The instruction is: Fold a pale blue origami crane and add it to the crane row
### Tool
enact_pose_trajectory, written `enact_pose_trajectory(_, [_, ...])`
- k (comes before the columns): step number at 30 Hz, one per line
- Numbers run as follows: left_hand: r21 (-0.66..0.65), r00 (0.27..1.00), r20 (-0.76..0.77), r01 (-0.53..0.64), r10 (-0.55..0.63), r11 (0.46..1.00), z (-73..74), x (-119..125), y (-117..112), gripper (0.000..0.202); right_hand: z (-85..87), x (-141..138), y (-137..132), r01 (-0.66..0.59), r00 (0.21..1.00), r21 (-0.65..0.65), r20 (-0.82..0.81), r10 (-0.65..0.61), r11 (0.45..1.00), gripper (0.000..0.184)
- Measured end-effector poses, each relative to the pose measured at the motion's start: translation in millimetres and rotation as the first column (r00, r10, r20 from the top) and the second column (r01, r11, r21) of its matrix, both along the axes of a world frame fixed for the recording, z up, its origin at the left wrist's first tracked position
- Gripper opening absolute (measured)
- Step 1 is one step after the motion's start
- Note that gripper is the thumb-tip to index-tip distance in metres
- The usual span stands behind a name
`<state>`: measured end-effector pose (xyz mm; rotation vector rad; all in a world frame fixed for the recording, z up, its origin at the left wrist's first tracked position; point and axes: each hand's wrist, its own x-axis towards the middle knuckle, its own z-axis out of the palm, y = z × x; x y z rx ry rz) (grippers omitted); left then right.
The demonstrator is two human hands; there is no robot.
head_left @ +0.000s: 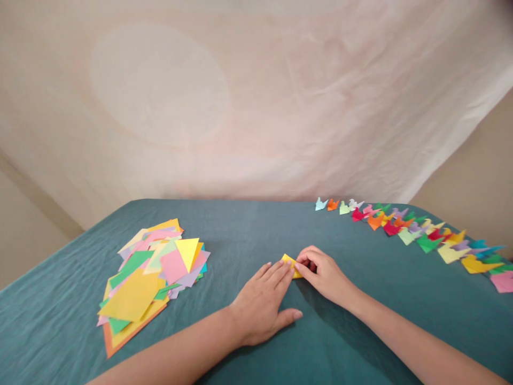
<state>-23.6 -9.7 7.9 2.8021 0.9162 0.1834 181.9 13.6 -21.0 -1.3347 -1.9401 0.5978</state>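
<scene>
A small folded piece of yellow origami paper [287,259] lies on the green cloth near the middle of the table, partly hidden by my fingers. My left hand [264,305] rests flat on the cloth, its fingers stretched out and the fingertips on the left part of the paper. From the right, my right hand [323,270] pinches the paper's right edge between thumb and bent fingers. Exactly how the paper is folded under the fingertips cannot be made out.
A loose heap of coloured paper sheets [132,297] lies on the left of the table. Along the right and back edge stand several folded paper birds [428,243] in many colours. A pale cloth [256,107] hangs behind the table [240,224].
</scene>
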Motion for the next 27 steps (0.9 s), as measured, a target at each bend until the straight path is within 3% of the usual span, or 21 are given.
enact_pose_trajectory(3, [-0.034, 1.000, -0.009, -0.006, 0.006, 0.999, 0.6, 0.3, 0.1, 0.070, -0.8, 0.7, -1.0, 0.004, 1.000, 0.000, -0.016, -0.004, 1.000, 0.011])
enact_pose_trajectory(10, [-0.060, 1.000, 0.026, -0.007, 0.008, 0.998, -1.7, -0.5, 1.3, 0.066, 3.0, 1.9, -5.1, -0.138, 0.990, 0.041, 0.008, 0.138, 0.990, 0.017])
enact_pose_trajectory(27, [-0.079, 1.000, 0.016, -0.016, 0.017, 0.997, 0.8, 1.5, -0.5, 0.064, 1.3, 2.8, -9.3, -0.164, 0.986, 0.070, 0.047, 0.161, 0.984, 0.023])
